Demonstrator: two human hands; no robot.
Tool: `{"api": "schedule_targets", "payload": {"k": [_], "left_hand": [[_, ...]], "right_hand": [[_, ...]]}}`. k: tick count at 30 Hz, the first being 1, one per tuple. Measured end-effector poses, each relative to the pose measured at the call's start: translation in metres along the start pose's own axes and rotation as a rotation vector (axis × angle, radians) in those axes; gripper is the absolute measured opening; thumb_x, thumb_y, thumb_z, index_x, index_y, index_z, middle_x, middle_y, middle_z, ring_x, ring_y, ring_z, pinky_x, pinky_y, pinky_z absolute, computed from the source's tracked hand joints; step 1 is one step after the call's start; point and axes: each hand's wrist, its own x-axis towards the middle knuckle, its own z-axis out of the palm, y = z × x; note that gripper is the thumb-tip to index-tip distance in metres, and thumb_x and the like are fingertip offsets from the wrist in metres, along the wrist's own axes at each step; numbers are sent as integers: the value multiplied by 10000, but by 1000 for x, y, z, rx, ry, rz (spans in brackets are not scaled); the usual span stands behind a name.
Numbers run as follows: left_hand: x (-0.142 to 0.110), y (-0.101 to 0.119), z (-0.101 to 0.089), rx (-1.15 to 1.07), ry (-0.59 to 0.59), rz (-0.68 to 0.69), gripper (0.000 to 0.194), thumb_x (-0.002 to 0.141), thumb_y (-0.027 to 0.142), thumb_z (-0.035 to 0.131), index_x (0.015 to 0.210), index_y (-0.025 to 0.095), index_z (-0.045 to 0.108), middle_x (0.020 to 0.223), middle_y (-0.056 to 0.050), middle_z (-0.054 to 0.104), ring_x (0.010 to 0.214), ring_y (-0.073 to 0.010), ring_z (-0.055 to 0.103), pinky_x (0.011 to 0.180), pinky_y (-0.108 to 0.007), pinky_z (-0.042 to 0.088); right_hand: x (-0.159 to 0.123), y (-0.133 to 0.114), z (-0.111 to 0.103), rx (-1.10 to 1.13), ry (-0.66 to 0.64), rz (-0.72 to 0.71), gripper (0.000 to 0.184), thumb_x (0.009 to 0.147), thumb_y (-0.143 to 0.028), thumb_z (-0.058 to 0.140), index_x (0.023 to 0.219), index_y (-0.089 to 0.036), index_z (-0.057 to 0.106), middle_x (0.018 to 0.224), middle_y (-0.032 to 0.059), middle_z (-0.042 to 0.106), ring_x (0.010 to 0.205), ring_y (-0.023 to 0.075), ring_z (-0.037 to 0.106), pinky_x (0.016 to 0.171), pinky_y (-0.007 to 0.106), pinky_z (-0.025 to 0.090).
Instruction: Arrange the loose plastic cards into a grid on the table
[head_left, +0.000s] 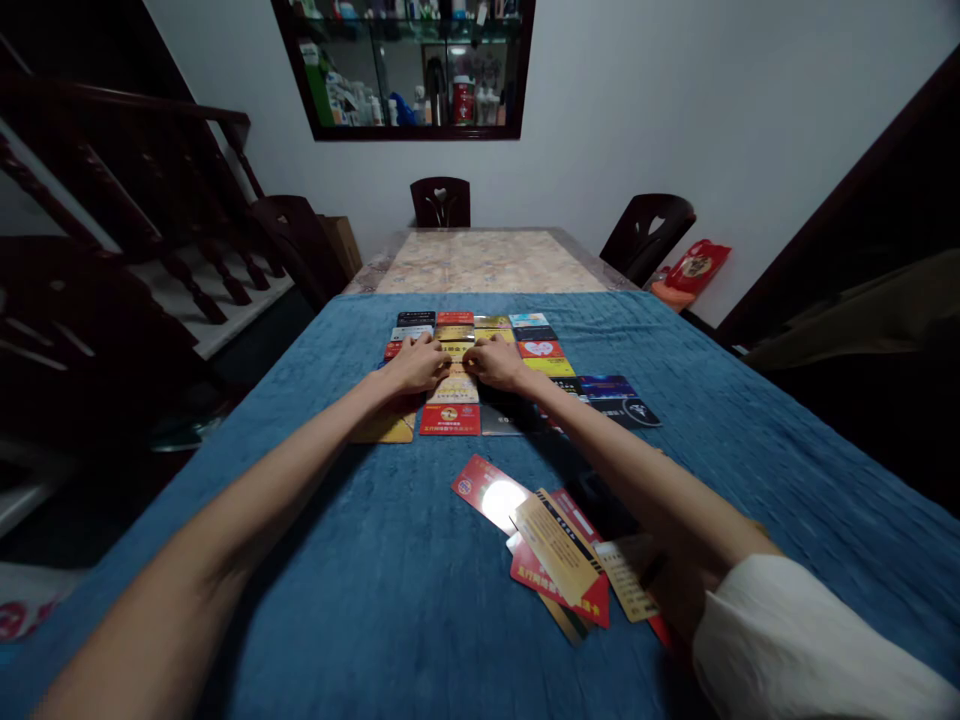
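Note:
Rows of plastic cards lie side by side on a blue tablecloth (315, 560). In the middle of them my left hand (418, 362) and my right hand (495, 362) pinch a gold card (456, 351) from its left and right sides. A pale card (453, 388) and a red card (450, 420) lie just below it. To the right are a red card with a white heart (541, 349), a yellow card (547, 367) and a black card (626, 411). My hands and right forearm hide parts of several cards.
Nearer me, a loose pile of overlapping cards, a gold-brown card (559, 545) on top, lies partly beneath my right forearm. Beyond the cloth shows a marbled tabletop (480, 260). Dark chairs (649, 235) stand around the table, and a red bag (697, 268) is at the right.

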Motion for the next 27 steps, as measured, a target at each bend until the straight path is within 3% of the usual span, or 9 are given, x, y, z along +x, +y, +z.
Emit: {"api": "schedule_targets", "payload": {"k": [10, 17, 23, 27], "left_hand": [[-2, 5, -4, 28, -2, 5, 327, 971, 317, 443, 1127, 192, 702, 1134, -150, 655, 1178, -346, 476, 945, -523, 365], [-4, 9, -10, 42, 90, 48, 311, 950, 284, 451, 1091, 176, 706, 1139, -159, 657, 1151, -348, 469, 905, -507, 359], [-5, 27, -21, 2, 209, 71, 242, 912, 277, 525, 968, 183, 740, 1069, -148, 681, 1129, -345, 469, 900, -506, 351], [-7, 46, -28, 9, 251, 122, 182, 877, 240, 565, 899, 173, 733, 998, -148, 694, 1084, -334, 481, 892, -494, 351]], "right_hand": [[-3, -2, -6, -3, 9, -5, 322, 964, -311, 511, 1194, -261, 730, 1256, 115, 665, 1165, 332, 504, 841, 393, 403], [-15, 7, -18, 1, 39, 5, 322, 943, -290, 545, 1215, -260, 714, 1295, 102, 647, 1233, 345, 435, 882, 416, 380], [-37, 21, -32, 0, 115, -24, 284, 913, -176, 527, 1078, -217, 754, 1182, 88, 701, 1137, 305, 467, 803, 371, 326], [-60, 29, -38, 10, 164, -31, 278, 943, -197, 501, 1067, -200, 749, 1117, 93, 717, 1079, 282, 476, 753, 360, 288]]}}
